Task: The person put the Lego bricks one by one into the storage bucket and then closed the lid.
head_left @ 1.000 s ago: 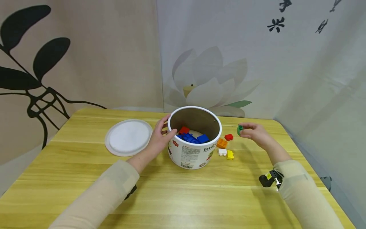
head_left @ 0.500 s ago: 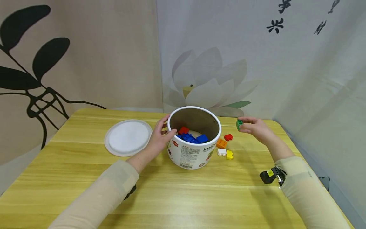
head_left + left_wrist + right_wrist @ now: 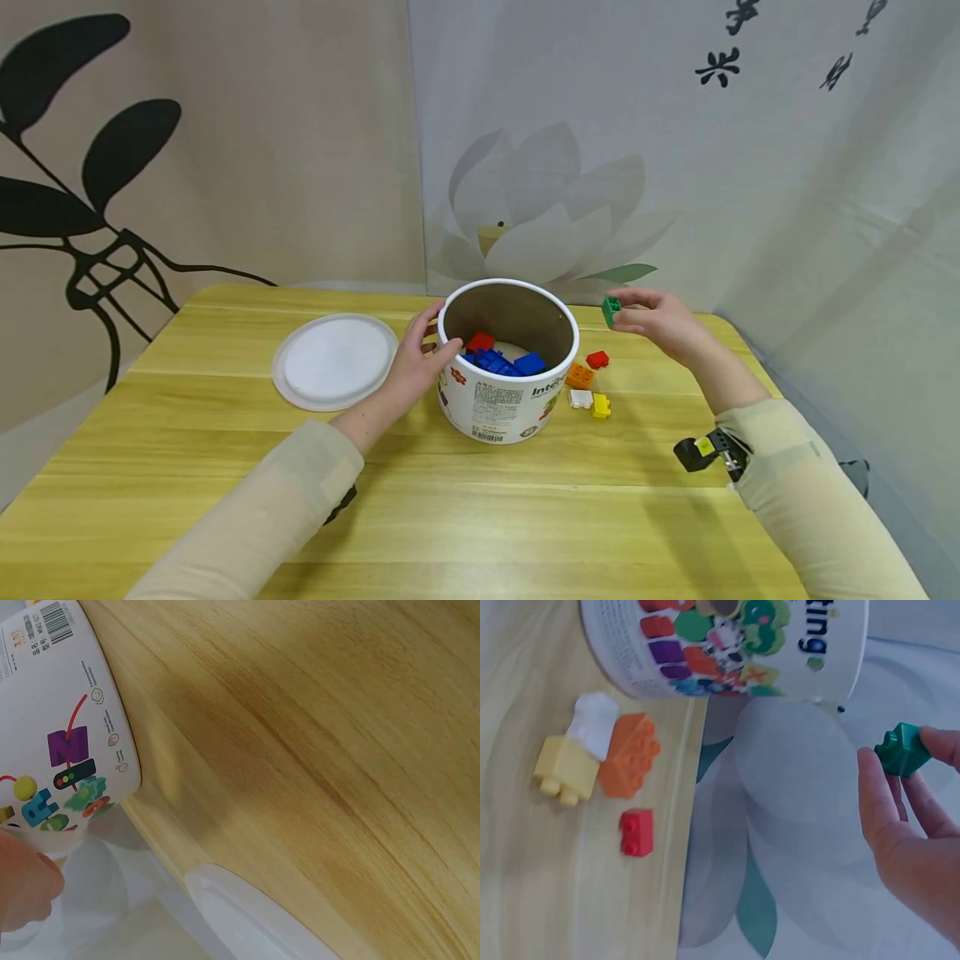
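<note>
A round white bucket (image 3: 498, 408) with printed pictures stands on the wooden table, and red and blue toy bricks (image 3: 498, 362) lie inside it. My left hand (image 3: 415, 358) grips the bucket's left rim, thumb at the near side and fingers around the outer wall. To the right, my right hand (image 3: 660, 321) pinches a green toy brick (image 3: 611, 310) between thumb and fingers, raised above the table. The right wrist view shows the green brick (image 3: 904, 750) at the fingertips. Below that hand lie a red brick (image 3: 597, 360), an orange brick (image 3: 580, 376), a white brick (image 3: 581, 399) and a yellow brick (image 3: 602, 406).
A round white lid (image 3: 335, 362) lies flat on the table (image 3: 480, 517), left of the bucket. Behind the table's far edge hangs a pale curtain (image 3: 562, 192) with a printed lotus flower.
My right hand, holding the green brick, has risen and moved left toward the bucket. The left hand and the bucket stay in place.
</note>
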Tool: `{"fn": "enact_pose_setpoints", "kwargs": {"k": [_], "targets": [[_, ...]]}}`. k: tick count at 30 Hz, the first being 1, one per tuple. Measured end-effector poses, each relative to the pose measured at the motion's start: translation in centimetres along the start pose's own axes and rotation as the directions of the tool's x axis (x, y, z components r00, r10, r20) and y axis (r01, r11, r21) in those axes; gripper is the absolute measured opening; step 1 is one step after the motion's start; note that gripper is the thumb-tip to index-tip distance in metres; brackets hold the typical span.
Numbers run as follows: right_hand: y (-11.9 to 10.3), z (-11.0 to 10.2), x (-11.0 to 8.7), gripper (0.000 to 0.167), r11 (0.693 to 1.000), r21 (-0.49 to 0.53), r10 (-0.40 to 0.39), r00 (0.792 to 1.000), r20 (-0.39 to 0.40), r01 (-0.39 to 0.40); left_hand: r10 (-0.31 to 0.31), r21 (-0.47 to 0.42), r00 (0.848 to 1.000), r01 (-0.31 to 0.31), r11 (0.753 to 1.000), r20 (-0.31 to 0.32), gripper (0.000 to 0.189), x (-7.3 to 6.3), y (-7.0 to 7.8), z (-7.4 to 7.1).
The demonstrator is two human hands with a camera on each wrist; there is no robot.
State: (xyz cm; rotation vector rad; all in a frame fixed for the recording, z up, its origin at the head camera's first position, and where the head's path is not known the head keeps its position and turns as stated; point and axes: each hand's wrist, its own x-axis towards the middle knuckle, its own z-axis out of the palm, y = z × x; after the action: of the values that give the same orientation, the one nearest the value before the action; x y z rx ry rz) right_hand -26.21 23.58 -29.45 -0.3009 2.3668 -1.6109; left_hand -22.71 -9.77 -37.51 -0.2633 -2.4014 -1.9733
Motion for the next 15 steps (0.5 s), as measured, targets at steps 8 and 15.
{"fn": "enact_pose_setpoints", "kwargs": {"k": [8, 15], "targets": [[-1.6, 1.5, 0.5, 0.049, 0.999, -0.004, -0.035, 0.999, 0.032, 0.035, 0.008, 0.01, 1.0, -0.008, 1.0, -0.008, 0.062, 0.0, -0.2, 0.0], [-2.5, 3.2, 1.0, 0.047, 0.997, -0.059, -0.041, 0.997, 0.058, 0.044, 0.002, 0.013, 1.0, -0.002, 1.0, -0.001, 0.063, 0.0, -0.1, 0.0]]}}
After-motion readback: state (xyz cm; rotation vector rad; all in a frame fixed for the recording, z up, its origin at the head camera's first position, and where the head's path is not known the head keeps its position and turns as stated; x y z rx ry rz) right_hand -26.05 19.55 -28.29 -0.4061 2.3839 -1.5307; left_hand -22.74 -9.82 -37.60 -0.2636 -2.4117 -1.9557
